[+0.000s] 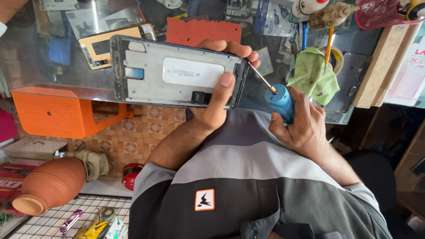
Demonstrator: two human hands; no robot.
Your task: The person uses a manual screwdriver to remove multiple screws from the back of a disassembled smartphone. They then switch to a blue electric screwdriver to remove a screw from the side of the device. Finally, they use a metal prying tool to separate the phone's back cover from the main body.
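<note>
Terracotta clay pot (48,185) is lying on its side at the far left, below an orange plastic stool (57,114) standing on the patterned tile floor (133,137). Next along, the opened grey metal phone frame (177,77) is being held over the glass tabletop (40,57), its long axis running left to right. The left hand (217,95) is clamping its right end, thumb on the face. The blue-handled screwdriver (275,99) is pointing up-left, its tip touching the frame's right edge, with the right hand (305,124) wrapping the handle tightly. Behind it a crumpled green cloth (313,75) is resting.
</note>
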